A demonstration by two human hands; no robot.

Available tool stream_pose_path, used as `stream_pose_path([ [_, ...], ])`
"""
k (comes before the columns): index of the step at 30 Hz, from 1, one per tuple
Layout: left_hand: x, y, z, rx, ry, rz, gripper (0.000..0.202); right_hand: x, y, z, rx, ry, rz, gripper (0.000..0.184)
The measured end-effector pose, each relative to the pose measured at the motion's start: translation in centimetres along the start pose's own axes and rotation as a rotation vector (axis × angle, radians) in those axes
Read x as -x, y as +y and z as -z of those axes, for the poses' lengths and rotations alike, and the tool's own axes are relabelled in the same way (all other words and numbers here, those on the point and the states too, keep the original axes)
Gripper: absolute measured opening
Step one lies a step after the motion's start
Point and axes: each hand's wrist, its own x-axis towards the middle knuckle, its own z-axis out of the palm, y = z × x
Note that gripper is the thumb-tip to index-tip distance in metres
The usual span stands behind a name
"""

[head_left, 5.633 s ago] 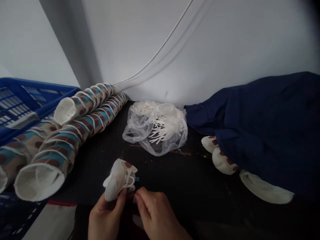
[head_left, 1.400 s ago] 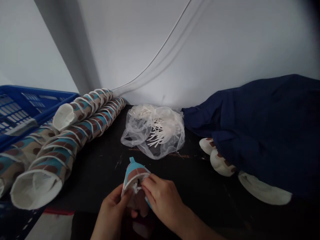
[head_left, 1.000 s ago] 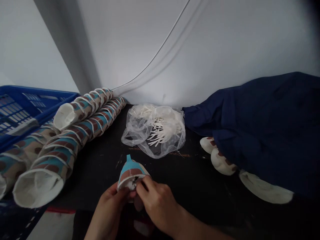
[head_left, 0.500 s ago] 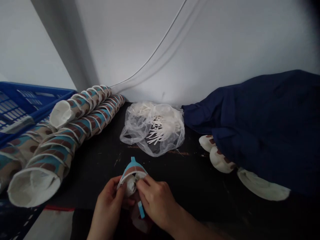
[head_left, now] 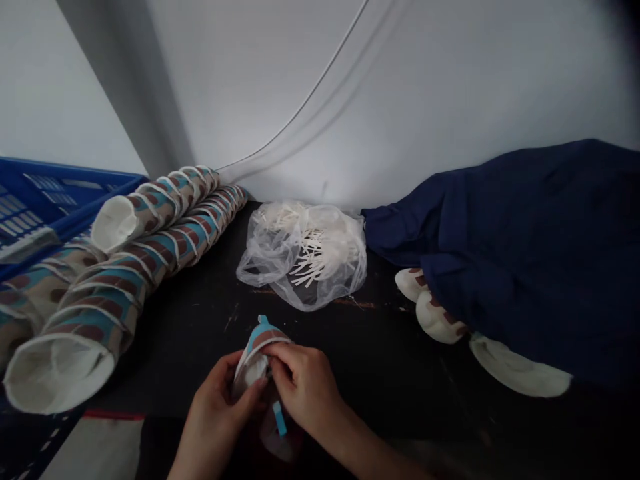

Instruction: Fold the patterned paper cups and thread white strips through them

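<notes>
A small cup-shaped fabric piece [head_left: 265, 335], blue and brown outside with a white lining, is held low in the middle, its opening facing me and a blue loop at its top. My left hand [head_left: 215, 403] is closed on its left edge, thumb at the lining. At the right rim, my right hand [head_left: 311, 388] is closed, its fingers pinching the edge; the tips are partly hidden inside. A blue tab [head_left: 279, 419] hangs below, between the hands. What it is joined to cannot be made out.
Nested stacks of patterned fabric cups [head_left: 165, 247] lie at left beside a blue crate [head_left: 85, 180]. A clear plastic bag [head_left: 270, 253] with white strips sits against the wall. Dark blue cloth [head_left: 515, 260] covers white-lined pieces [head_left: 440, 320] at right on the black table [head_left: 380, 373].
My right hand has moved up over the rim, and my left thumb has moved further into the opening. The white bunched lining shows less. The view has shifted slightly.
</notes>
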Motion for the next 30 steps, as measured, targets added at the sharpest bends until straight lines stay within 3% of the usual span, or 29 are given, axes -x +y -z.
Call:
stream_pose_path([
  [6, -0.2, 0.2, 0.3, 0.006, -0.031, 0.065, 0.046, 0.0, -0.2, 0.0, 0.028, -0.02, -0.029, 0.029],
  [13, -0.5, 1.0, 1.1, 0.009, -0.169, 0.139, 0.024, 1.3, -1.1, -0.7, 0.152, -0.009, 0.063, 0.028],
  [20, -1.8, 1.1, 0.4, -0.066, -0.108, 0.11, 0.028, 0.1, -0.8, -0.5, -0.127, 0.073, -0.02, 0.028],
  [30, -1.7, 0.3, 0.2, -0.136, -0.025, 0.037, 0.031, 0.1, -1.2, -1.0, -0.116, 0.089, -0.011, 0.032],
])
